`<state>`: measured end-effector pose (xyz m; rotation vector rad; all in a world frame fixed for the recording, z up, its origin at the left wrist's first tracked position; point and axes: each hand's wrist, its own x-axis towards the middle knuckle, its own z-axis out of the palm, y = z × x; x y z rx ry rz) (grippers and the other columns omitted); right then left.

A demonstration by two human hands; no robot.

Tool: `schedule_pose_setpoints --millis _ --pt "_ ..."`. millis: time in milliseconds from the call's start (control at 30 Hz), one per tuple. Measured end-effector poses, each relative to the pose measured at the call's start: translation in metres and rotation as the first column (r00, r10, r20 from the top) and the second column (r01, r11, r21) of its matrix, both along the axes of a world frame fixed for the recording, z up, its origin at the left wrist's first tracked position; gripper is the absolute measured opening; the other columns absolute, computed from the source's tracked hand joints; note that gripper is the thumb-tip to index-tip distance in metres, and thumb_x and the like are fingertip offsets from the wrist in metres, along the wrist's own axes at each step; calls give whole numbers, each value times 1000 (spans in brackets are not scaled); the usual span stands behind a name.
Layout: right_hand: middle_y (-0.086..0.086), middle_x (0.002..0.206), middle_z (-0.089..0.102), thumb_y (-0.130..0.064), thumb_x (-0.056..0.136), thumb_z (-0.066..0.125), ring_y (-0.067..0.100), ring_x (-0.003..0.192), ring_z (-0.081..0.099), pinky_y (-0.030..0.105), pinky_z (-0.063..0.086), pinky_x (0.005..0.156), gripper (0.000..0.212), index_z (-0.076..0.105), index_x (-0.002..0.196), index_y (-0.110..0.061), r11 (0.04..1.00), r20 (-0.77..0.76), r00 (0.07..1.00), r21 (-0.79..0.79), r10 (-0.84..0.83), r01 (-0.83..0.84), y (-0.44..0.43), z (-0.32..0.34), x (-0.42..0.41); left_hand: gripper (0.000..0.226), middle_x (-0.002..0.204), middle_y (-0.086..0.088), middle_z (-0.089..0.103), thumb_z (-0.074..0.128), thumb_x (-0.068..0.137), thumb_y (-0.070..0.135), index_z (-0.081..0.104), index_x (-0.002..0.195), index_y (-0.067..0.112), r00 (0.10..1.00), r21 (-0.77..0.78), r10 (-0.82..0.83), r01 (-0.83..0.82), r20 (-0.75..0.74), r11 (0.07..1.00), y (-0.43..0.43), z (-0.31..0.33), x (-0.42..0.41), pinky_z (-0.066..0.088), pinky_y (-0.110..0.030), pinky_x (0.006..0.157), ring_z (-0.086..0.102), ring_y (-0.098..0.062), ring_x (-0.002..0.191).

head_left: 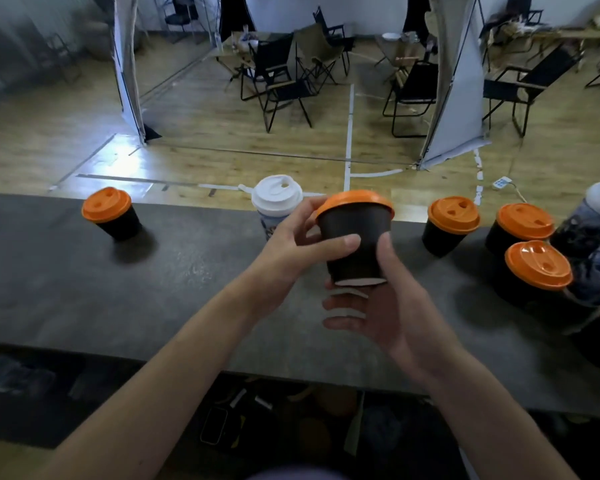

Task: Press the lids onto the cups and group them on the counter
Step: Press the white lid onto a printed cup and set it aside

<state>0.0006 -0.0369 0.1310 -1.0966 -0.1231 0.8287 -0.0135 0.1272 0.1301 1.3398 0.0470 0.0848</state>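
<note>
Left hand (291,237) grips the black cup (357,237) just under its orange lid (354,200), right hand (378,306) cradles the base, mid-air over the tabletop's (187,289) middle. It's tilted, so a half-seated lid might pop off.

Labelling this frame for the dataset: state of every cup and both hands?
Held cup: lidded, lifted off the counter.
Left hand: grips held cup.
Right hand: grips held cup, fingers under its base.
Far-left cup: lidded, standing alone.
White-lidded cup: lid on, standing.
Right-side cups: visible lids on, grouped.
</note>
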Motion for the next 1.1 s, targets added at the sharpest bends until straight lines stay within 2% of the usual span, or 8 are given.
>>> schedule_pose_setpoints --millis 167,300,467,667,733,867,1000,1100 --pt "18 79 64 -75 83 40 25 66 62 35 52 62 81 72 100 -3 999 -60 997 3 42 -42 4 2 -5 57 123 -13 68 77 79 25 59 131 15 999 -48 -48 49 17 998 -3 8 -1 54 -38 98 65 -27 117" --pt "15 77 65 -74 75 47 23 63 62 33 51 57 81 70 108 -3 998 -28 999 -56 -32 31 4 1 -6 52 113 -2 73 84 74 26 64 122 27 1000 122 18 -21 23 992 -4 13 -4 56 -30 90 69 -20 110" --pt "13 71 53 -77 86 33 24 61 54 34 45 62 81 74 86 -6 984 -222 972 175 75 -36 -1 11 -9 53 116 -10 67 73 81 23 60 132 14 992 -92 -125 126 26 988 -8 17 -5 55 -28 84 64 -24 108" --pt "9 72 46 -79 84 43 23 63 50 32 46 60 79 65 90 -4 955 -334 930 290 156 -56 -9 10 -13 60 109 -14 62 78 76 24 54 127 4 994 -46 -109 109 12 993 -9 17 -7 47 -38 92 60 -26 105" --pt "11 76 52 -80 87 39 23 65 53 33 48 59 82 69 96 -4 961 -313 936 269 158 -72 -12 12 -13 60 110 -12 67 81 73 28 59 126 10 997 -21 -79 79 -3 997 -12 20 -6 50 -38 94 64 -25 105" --pt "17 85 62 -79 85 50 24 67 62 34 52 51 81 71 115 -6 998 -53 997 -49 -52 49 -9 7 -10 58 110 -6 74 86 68 34 66 120 20 999 163 -16 23 -44 986 -9 26 -5 56 -32 93 70 -19 104" --pt "12 73 56 -79 81 44 19 57 54 27 43 44 83 74 96 -3 998 -239 970 66 35 -20 -7 10 -17 67 111 -8 71 82 72 28 57 133 14 985 97 -166 169 -39 981 -3 27 -7 55 -24 80 69 -17 97" --pt "11 72 55 -81 85 31 20 56 51 26 40 42 88 74 89 -4 993 -272 958 97 90 -66 -7 13 -17 65 109 -8 69 81 72 21 57 131 12 993 0 -118 118 -6 993 -5 22 -9 53 -21 75 67 -17 95"
